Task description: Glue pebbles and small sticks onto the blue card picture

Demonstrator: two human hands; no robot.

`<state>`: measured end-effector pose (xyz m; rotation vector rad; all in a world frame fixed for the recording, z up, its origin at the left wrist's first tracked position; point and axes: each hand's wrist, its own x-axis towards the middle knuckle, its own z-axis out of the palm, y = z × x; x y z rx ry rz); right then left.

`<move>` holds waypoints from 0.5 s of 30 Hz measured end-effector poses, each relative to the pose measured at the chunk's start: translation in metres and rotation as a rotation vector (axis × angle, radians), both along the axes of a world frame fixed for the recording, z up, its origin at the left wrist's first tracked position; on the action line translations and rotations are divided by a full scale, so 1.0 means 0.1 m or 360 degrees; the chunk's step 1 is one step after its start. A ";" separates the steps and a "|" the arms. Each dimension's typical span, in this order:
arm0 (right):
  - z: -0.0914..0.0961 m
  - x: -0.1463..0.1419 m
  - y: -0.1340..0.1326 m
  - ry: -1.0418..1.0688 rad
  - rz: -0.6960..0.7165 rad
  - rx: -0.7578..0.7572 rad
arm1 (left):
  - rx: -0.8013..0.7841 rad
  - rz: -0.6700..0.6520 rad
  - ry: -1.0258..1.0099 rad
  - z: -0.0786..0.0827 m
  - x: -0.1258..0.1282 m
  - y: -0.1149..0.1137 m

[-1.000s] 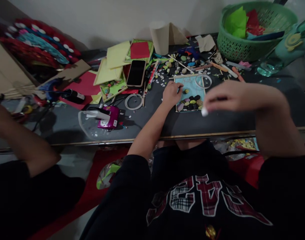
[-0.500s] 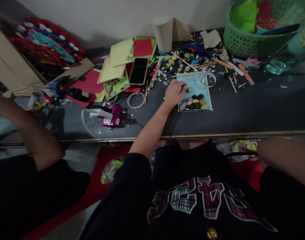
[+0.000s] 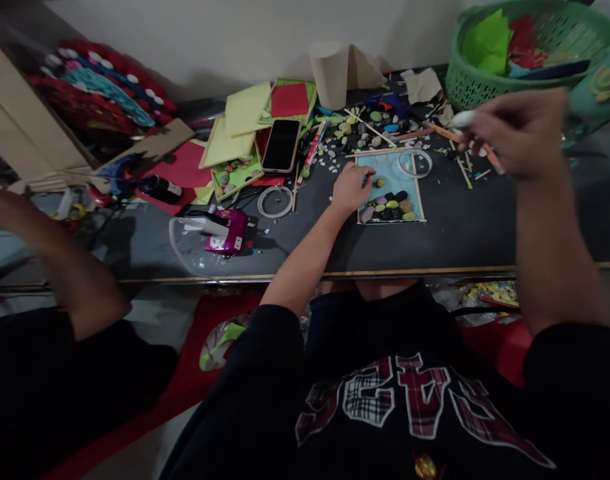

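Fingertips [image 3: 485, 128] of my right hand [image 3: 529, 133] pinch a white thing [image 3: 463, 119], two o'clock from the blue panel [image 3: 395, 180]; my left hand [image 3: 351, 187], half-curled, lies at nine, its hold unclear.

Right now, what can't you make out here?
All in the head view:
White thing in the right hand: blurred, partly covered by fingers; its kind is unclear.
Board, left edge: partly hidden by the left hand.
Bottle: cut off by the right edge.
Neighbour's arm: far end cut off by the left edge.
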<state>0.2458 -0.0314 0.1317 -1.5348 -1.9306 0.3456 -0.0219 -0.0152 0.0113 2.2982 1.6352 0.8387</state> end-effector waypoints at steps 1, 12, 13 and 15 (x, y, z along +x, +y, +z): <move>-0.06 0.00 0.11 -0.0096 -0.0101 0.0037 | 0.0004 0.0000 -0.0003 0.00 0.00 0.00; -0.63 -0.05 0.53 -0.0769 -0.0388 0.0017 | 0.0034 -0.0002 -0.0028 -0.03 -0.01 0.01; -0.63 -0.06 0.53 -0.0752 -0.0240 0.0052 | 0.0040 -0.0003 -0.0028 -0.04 -0.01 0.01; -0.63 -0.09 0.54 -0.0732 0.0190 0.0089 | 0.0039 -0.0009 -0.0018 -0.05 -0.01 0.02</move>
